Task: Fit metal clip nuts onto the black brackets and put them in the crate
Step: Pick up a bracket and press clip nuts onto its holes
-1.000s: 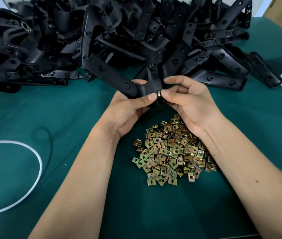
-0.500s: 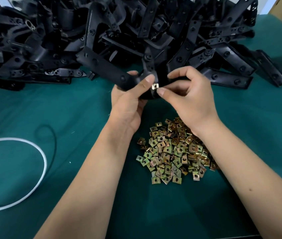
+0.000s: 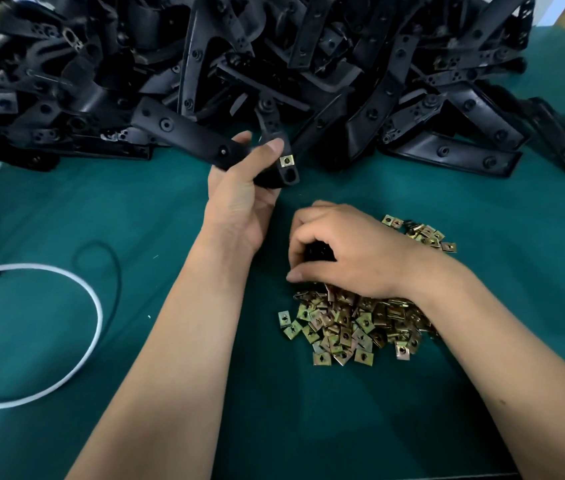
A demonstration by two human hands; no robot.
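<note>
My left hand (image 3: pixel 239 199) grips a long black bracket (image 3: pixel 184 133) above the green table. A brass clip nut (image 3: pixel 286 161) sits fitted on the bracket's near end, beside my thumb tip. My right hand (image 3: pixel 347 251) is down on the heap of loose brass clip nuts (image 3: pixel 343 327), fingers curled into the heap. Whether it holds a nut is hidden under the fingers. No crate is in view.
A large heap of black brackets (image 3: pixel 308 64) fills the back of the green table (image 3: pixel 66 202). A white cord loop (image 3: pixel 94 306) and a thin black loop (image 3: pixel 115 258) lie at the left. A white object's edge shows at the far right.
My right hand has left the bracket and dropped onto the heap of clip nuts. The nut it was pressing now sits on the bracket end. My left hand still holds the bracket.
</note>
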